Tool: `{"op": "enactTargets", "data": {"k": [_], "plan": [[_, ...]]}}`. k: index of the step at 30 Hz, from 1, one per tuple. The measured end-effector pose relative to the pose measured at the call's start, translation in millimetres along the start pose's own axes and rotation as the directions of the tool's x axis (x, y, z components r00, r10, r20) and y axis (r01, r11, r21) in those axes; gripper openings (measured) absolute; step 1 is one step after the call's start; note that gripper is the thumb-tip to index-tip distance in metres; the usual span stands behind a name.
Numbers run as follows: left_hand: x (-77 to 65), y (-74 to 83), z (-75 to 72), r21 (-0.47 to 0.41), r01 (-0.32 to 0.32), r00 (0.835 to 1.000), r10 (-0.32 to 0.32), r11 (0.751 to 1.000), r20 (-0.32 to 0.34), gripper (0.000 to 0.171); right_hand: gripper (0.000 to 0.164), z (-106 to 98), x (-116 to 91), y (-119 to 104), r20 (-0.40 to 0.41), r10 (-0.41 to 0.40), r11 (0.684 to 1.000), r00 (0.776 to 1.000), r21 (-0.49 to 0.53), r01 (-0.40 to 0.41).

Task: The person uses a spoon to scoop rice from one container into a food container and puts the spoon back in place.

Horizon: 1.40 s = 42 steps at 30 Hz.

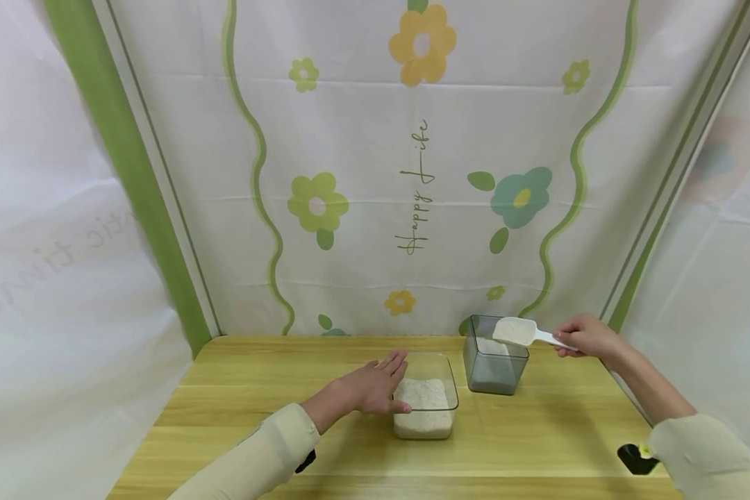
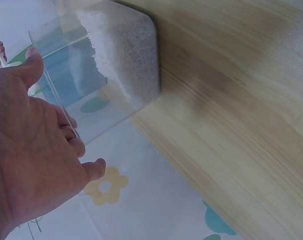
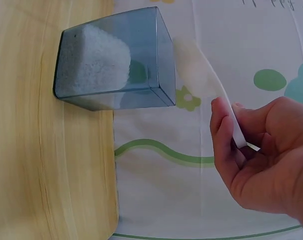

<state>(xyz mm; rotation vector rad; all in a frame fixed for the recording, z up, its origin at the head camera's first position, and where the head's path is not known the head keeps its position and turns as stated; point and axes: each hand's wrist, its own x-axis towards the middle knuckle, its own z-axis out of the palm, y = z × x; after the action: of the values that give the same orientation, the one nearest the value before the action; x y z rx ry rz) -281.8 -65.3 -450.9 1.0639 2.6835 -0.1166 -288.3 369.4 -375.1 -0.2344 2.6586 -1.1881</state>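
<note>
My right hand (image 1: 590, 337) grips the handle of a white scoop (image 1: 515, 331), thumb and fingers pinching it in the right wrist view. White, fine-grained contents fill the scoop's bowl, which is over the rim of a tinted grey-blue container (image 1: 496, 376). Through that container's wall a heap of white grains (image 3: 94, 60) shows. My left hand (image 1: 375, 386) rests on the left rim of a clear container (image 1: 423, 432), its fingers extended and thumb at the near corner. White grains (image 2: 124, 50) fill the lower part of the clear container, which stands on the table.
Both containers stand on a wooden table (image 1: 244, 389), the tinted one farther back and to the right. A white flowered curtain (image 1: 362, 139) hangs right behind the table. A small black object with a yellow flower (image 1: 637, 459) is by the right sleeve.
</note>
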Motion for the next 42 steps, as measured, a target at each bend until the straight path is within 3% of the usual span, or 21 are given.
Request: {"op": "enactTargets", "data": {"k": [16,28,36,42], "plan": [[-1.2,0.4,-1.6,-0.011,-0.003,1.0,0.003,1.0,-0.007,0.09,0.023,7,8,-16,-0.078,-0.024,0.962,0.997,-0.271,0.001],[-0.7,0.3,-2.1,-0.027,-0.006,1.0,0.006,1.0,-0.005,0.09,0.029,8,19,-24,-0.058,-0.09,0.89,0.994,-0.453,0.054],[-0.1,1.0,-2.5,-0.025,-0.003,1.0,0.003,1.0,-0.003,0.09,0.037,18,20,-34,-0.103,-0.164,0.81,0.981,-0.581,0.074],[-0.7,0.7,-2.1,-0.025,0.001,1.0,-0.001,1.0,-0.004,0.089,0.048,32,17,-42,-0.174,-0.308,0.687,0.936,-0.721,0.092]]}}
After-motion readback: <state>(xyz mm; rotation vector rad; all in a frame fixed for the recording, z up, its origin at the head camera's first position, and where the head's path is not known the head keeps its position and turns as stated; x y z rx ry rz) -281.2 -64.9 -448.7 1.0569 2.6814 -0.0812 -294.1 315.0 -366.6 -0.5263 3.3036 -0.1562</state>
